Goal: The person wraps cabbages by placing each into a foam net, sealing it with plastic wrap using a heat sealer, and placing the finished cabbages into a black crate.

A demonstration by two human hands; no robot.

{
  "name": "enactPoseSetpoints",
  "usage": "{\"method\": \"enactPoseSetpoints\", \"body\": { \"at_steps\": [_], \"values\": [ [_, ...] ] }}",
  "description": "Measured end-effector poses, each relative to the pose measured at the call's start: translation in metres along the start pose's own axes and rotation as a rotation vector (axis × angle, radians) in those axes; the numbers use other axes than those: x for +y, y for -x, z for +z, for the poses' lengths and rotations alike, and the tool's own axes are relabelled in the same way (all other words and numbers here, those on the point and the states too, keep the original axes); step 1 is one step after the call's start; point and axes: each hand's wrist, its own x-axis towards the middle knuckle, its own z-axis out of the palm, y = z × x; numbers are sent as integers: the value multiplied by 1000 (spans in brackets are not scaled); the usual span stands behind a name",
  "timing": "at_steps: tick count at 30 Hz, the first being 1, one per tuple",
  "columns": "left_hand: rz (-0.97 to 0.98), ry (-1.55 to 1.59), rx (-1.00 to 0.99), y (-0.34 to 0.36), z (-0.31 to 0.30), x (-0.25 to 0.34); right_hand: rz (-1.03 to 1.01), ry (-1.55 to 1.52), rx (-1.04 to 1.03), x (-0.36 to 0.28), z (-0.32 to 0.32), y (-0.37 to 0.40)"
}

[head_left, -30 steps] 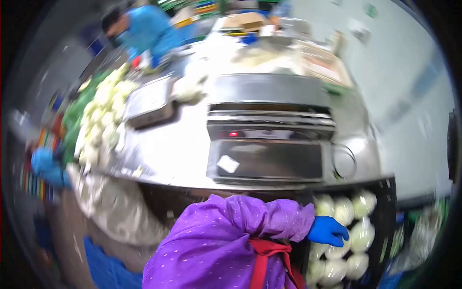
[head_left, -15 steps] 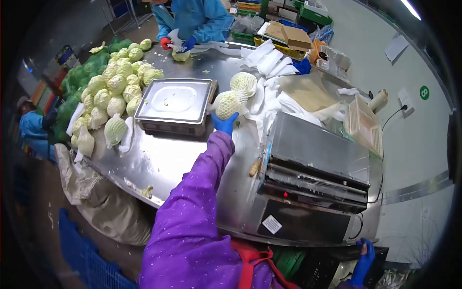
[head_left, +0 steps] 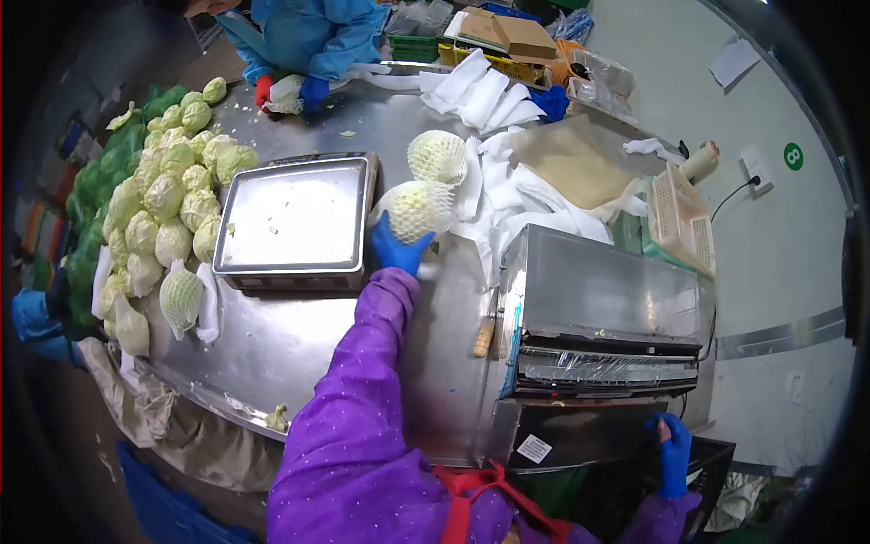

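My left hand [head_left: 400, 245], in a blue glove, has its fingers round the near side of a pale cabbage [head_left: 419, 207] in a white foam net. The cabbage sits on the steel table beside the weighing scale [head_left: 294, 218]. Just behind it lies a second netted cabbage [head_left: 437, 157], close to touching. My right hand [head_left: 672, 456], also gloved in blue with a bare fingertip showing, is low at the right by the front of the film-wrapping machine [head_left: 603, 290]. Its fingers are partly bent and apart, and no object shows in them.
Bare cabbages [head_left: 163, 198] are heaped at the left beside green net sacks [head_left: 82, 195]. White foam nets [head_left: 507, 199] lie right of the cabbages. A wooden-handled tool [head_left: 485, 335] lies beside the machine. Opposite, a co-worker in blue [head_left: 313, 41] holds a netted cabbage.
My view has shifted, so the table sits further left. My left hand has moved round to the near left side of the cabbage. My right hand has risen beside the machine's front.
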Motion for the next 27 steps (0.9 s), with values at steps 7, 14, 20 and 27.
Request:
{"method": "enactPoseSetpoints", "body": {
  "at_steps": [7,14,20,27],
  "values": [
    [291,-492,-160,-62,1,84,-61,81,-97,-37,21,-8],
    [-87,-517,-830,-118,-7,55,62,-41,-86,-24,38,7],
    [25,-390,-565,-68,-26,45,-149,2,-180,-47,66,-30],
    [-69,-389,-971,-51,-52,84,-163,-103,-162,-54,65,-22]
  ]
}}
